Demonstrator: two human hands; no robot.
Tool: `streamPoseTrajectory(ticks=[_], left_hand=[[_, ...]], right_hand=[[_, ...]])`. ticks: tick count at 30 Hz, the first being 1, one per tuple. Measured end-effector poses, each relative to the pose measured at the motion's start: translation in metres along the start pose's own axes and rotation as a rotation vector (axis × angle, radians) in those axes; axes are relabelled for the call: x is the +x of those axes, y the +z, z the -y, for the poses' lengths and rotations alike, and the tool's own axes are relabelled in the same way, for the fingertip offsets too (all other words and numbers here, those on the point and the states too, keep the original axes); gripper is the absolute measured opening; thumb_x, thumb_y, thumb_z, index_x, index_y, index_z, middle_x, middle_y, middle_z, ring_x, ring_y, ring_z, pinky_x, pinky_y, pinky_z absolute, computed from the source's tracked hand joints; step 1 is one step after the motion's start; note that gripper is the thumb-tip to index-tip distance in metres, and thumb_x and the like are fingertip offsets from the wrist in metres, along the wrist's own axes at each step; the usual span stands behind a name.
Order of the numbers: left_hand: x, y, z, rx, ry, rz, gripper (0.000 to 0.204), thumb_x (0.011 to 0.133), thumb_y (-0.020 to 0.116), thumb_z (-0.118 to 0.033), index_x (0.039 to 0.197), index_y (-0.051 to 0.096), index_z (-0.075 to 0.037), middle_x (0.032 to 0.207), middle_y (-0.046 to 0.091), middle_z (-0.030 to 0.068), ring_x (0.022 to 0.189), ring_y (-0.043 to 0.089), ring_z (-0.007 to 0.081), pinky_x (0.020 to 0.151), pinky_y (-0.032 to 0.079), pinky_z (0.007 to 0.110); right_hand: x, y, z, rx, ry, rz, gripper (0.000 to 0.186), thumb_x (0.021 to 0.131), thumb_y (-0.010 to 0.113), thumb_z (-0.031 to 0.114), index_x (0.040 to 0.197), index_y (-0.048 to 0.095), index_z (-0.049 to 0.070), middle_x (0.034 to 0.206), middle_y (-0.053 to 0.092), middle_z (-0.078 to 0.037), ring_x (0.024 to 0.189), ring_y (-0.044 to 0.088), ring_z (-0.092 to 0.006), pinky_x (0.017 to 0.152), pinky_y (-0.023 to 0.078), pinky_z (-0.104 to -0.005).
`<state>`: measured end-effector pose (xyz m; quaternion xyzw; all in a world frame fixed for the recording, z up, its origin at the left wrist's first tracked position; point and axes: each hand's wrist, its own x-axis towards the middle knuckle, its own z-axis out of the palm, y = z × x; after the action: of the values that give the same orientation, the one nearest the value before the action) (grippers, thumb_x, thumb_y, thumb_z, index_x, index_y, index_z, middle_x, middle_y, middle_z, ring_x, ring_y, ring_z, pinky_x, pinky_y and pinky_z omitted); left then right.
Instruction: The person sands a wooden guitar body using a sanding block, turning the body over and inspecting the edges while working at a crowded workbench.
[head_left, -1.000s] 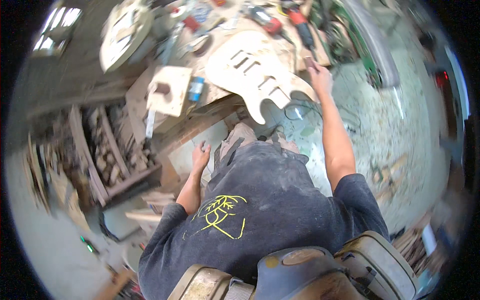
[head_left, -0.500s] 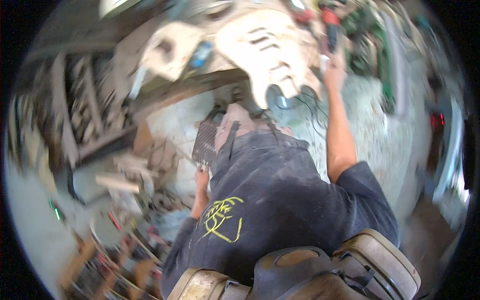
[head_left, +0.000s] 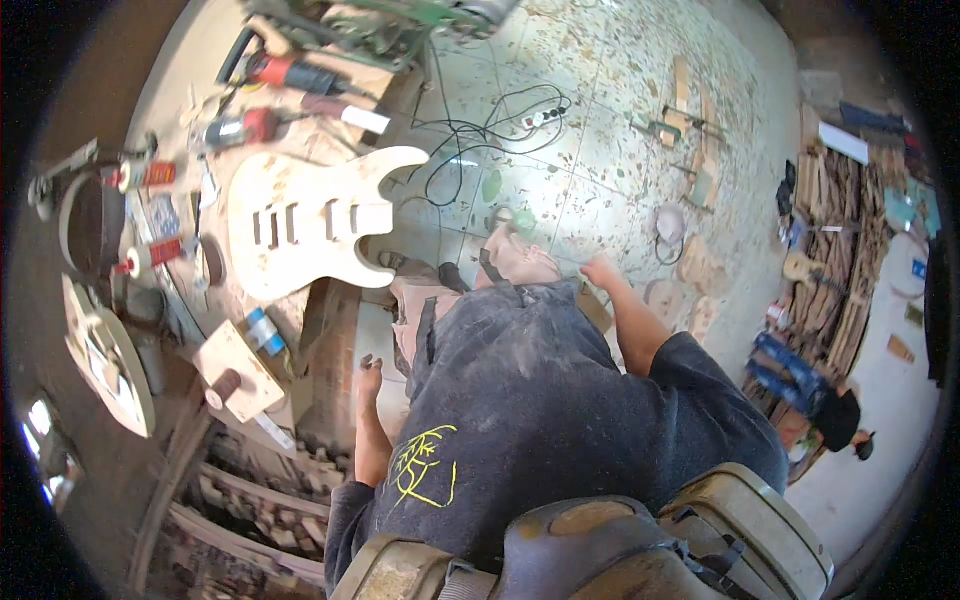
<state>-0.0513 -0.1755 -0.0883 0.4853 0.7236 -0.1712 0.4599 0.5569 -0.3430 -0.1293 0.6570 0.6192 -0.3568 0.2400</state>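
My left hand (head_left: 369, 375) hangs below the bench edge, fingers slightly bent and apart, holding nothing visible. My right hand (head_left: 600, 271) is out beside my right leg, fingers loosely extended, nothing visible in it. On the cluttered workbench (head_left: 300, 135) to my left lies a pale wooden electric guitar body (head_left: 260, 225) with cut slots. Behind it are a maroon-and-white block (head_left: 362, 118), two red-and-black power tools (head_left: 295, 72) and glue bottles (head_left: 150, 255). A square wooden board (head_left: 238, 370) with a brown cylinder sits beside a blue roll (head_left: 263, 330).
Green machinery (head_left: 390, 25) stands beyond the bench. Cables and a power strip (head_left: 540, 117) lie on the speckled floor (head_left: 610, 60), with clamped wood pieces (head_left: 700, 120). Stacked timber (head_left: 840, 220) lines the right side, where another person (head_left: 800, 390) is. Wood offcuts (head_left: 265, 505) fill a rack below left.
My view has swung right, so the bench now appears at the left. My right hand has left the maroon-and-white block at the bench and dropped toward my side.
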Motion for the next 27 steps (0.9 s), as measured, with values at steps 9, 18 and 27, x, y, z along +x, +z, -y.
streamPoseTrajectory(ticks=[9, 18, 27], left_hand=[[-0.005, 0.068, -0.186, -0.088, 0.162, 0.165, 0.054, 0.093, 0.059, -0.039, 0.132, 0.059, -0.002, 0.121, 0.066, 0.0243, 0.117, 0.062, 0.0329, 0.098, 0.047, 0.038], [0.013, 0.068, -0.315, 0.107, 0.39, 0.0, 0.05, 0.091, 0.057, -0.04, 0.123, 0.064, -0.002, 0.12, 0.066, 0.0234, 0.117, 0.061, 0.0351, 0.097, 0.047, 0.041], [0.011, 0.118, -0.382, -0.083, 0.076, 0.021, 0.05, 0.091, 0.06, -0.038, 0.126, 0.063, -0.003, 0.121, 0.066, 0.0213, 0.119, 0.061, 0.0339, 0.1, 0.046, 0.041]], right_hand=[[-0.037, 0.145, -0.096, 0.43, 0.413, -0.368, 0.036, 0.084, 0.064, 0.043, 0.073, 0.075, 0.011, 0.071, 0.07, -0.014, 0.071, 0.069, -0.0279, 0.07, 0.054, -0.0416], [-0.053, -0.028, -0.157, 1.392, 0.614, -0.304, 0.042, 0.092, 0.061, 0.038, 0.073, 0.067, 0.002, 0.068, 0.068, -0.011, 0.063, 0.068, -0.0173, 0.059, 0.053, -0.0308], [-0.036, -0.005, -0.235, 1.123, 0.329, -0.163, 0.023, 0.084, 0.071, 0.02, 0.081, 0.068, -0.003, 0.07, 0.068, -0.007, 0.064, 0.065, -0.0187, 0.061, 0.051, -0.0333]])
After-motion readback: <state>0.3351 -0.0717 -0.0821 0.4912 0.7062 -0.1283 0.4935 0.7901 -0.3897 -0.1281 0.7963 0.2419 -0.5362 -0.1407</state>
